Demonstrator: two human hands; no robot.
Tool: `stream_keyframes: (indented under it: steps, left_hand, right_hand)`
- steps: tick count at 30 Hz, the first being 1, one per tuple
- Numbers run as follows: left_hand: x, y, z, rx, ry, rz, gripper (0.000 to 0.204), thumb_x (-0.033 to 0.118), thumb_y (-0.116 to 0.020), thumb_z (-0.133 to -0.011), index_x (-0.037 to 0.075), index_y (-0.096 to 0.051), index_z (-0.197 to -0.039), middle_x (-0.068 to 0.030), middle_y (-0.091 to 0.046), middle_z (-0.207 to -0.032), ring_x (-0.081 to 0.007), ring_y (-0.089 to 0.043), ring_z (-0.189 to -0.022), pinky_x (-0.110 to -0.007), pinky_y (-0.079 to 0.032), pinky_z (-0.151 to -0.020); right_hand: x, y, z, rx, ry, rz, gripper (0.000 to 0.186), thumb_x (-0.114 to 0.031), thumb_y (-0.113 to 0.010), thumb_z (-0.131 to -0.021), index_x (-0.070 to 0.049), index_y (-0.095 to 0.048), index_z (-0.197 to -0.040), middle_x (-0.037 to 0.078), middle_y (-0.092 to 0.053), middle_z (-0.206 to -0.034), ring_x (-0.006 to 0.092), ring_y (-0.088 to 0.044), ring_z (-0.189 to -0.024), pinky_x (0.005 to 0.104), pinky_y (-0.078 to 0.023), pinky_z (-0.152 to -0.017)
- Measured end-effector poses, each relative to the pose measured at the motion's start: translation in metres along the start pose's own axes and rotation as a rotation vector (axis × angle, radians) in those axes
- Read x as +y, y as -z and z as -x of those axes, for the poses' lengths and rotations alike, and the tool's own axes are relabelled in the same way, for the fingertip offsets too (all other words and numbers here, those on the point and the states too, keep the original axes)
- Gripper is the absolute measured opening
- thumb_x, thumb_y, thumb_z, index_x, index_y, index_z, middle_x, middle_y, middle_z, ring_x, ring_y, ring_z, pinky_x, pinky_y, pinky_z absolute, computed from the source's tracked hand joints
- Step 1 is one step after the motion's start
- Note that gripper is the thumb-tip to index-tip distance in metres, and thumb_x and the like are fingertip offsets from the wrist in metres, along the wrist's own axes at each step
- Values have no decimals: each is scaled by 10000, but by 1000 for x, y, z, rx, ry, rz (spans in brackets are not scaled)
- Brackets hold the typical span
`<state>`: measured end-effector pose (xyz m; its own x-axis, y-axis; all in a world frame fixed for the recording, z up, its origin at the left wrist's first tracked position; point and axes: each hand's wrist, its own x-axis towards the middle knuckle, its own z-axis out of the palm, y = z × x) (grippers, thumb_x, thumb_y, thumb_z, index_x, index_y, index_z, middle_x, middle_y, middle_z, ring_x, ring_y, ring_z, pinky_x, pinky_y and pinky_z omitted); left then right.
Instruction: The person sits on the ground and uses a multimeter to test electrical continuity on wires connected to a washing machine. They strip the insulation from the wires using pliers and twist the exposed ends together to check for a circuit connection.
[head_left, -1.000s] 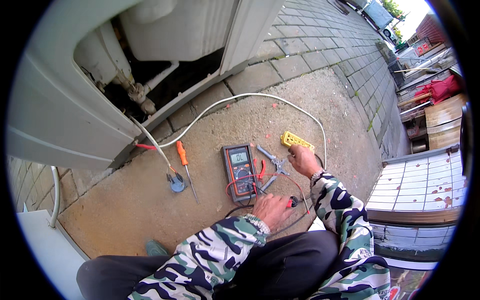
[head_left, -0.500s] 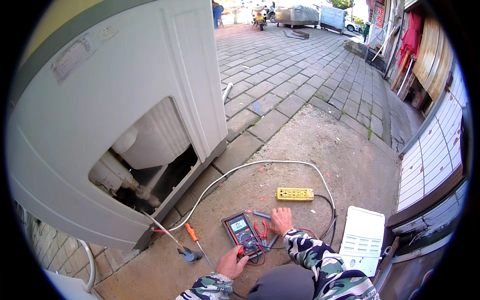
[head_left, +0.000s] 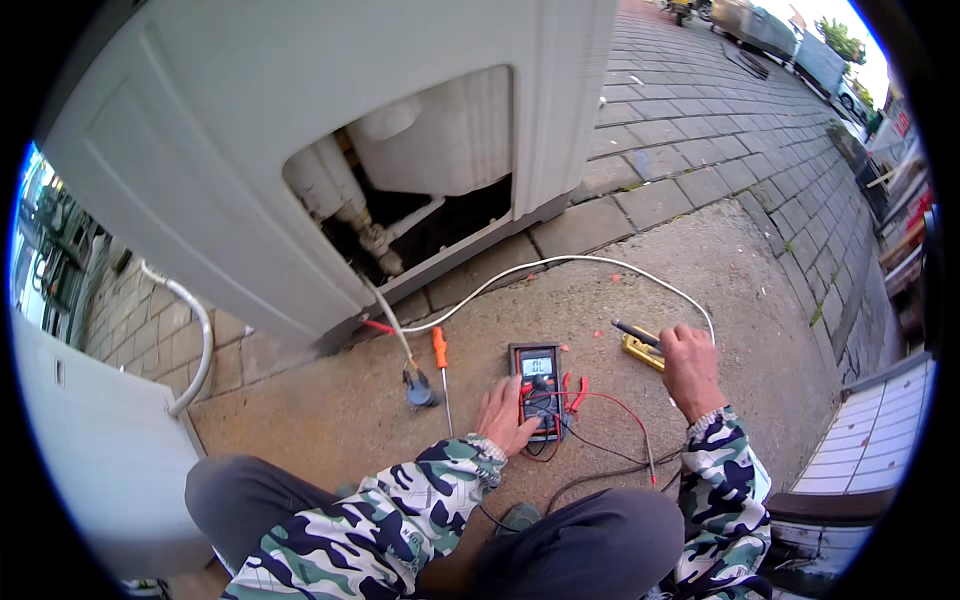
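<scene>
Left hand [head_left: 505,415], spread against meter [head_left: 540,385], should steady lightly; right hand [head_left: 690,370], pinching dark tool [head_left: 635,333] toward concrete's [head_left: 745,290] right edge, should grip firmly.

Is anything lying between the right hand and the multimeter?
Yes. Between the right hand and the multimeter, a red-handled tool lies close by the meter's right side; a red lead also arcs out on that side.

A rectangular black plastic multimeter [head_left: 543,384] with a pale grey display [head_left: 537,366] lies face-up on rough concrete [head_left: 580,310], while a slim dark-grey hand tool [head_left: 635,332], partly hidden, is held slanting to its right.
</scene>
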<state>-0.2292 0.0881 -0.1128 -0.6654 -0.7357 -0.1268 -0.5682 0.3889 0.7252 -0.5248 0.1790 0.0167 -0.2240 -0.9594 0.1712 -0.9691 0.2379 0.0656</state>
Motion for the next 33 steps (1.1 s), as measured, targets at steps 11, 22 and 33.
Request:
stream_keyframes:
  steps: [11,22,33]
  left_hand:
    - [54,91,-11,-58,-36,645,298,267,-611,-1022,-26,-640,-1072,-96,-690,-773,-184,-688,-667,-304,-548,-638]
    - [5,132,8,138,-43,1468,402,400,-480,-1081,52,-573,-903,-10,-581,-701,-82,-543,-601,-236,-457,-553]
    - [-37,156,24,-52,-130,1216,402,397,-506,-1071,14,-628,-1053,13,-556,-793,-68,-502,-705,-237,-436,-630]
  right_hand:
    - [-152,134,-95,-338,637,247,154,-89,-673,-784,-76,-684,-936,119,-644,-933,292,-651,-1027,464,-380,-1147]
    - [-193,76,-112,-577,-88,-1296,803,-429,-765,-857,88,-488,-1406,259,-597,-1321,338,-578,-1257,452,-422,-1095]
    - [-233,48,-106,-1053,-23,-1808,819,-396,-592,-951,59,-266,-1549,243,-355,-1574,323,-363,-1454,446,-257,-1200]
